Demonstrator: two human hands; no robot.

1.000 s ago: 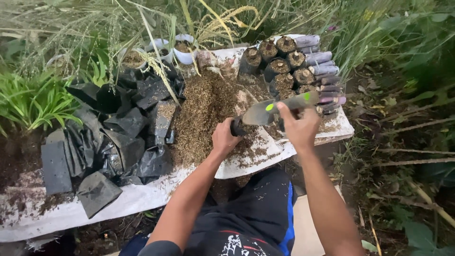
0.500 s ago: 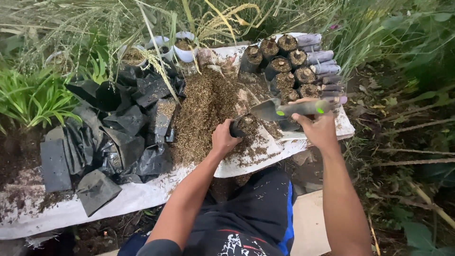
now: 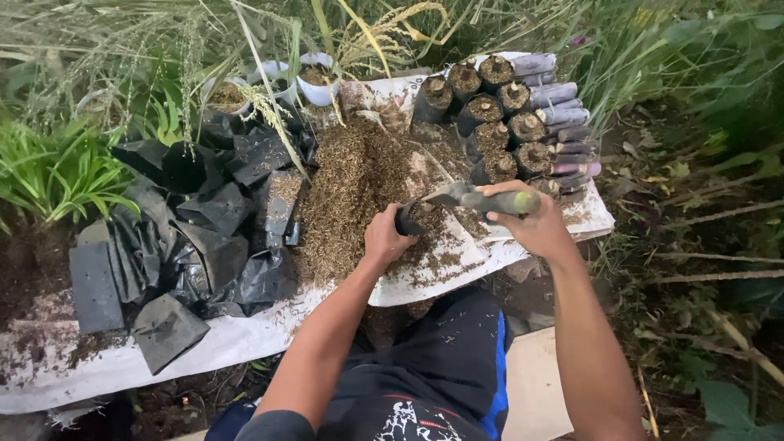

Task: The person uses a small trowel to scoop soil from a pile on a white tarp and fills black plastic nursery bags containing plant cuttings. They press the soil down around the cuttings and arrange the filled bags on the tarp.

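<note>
left hand [image 3: 385, 238] grips small black bag [image 3: 408, 219] mouth-up, steadying it; right hand [image 3: 531, 220] clasps trowel [image 3: 478, 198], blade tilted just above bag, husk heap [image 3: 351, 192] beyond.

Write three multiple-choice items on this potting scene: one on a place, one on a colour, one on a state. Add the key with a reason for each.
1. Where do the filled bags stand?
A. Far right of the white sheet
B. Near left corner
C. On the person's lap

2. What colour are the empty bags piled at left?
A. White
B. Black
C. Red

3. What is the right hand doing?
A. Resting open on the ground
B. Gripping a trowel
C. Holding a white cup

Key: 1 A, they cluster at the sheet's far right edge. 2 B, the heap is glossy black. 3 B, its fingers wrap the handle, blade pointing at the small bag in the left hand.
</note>
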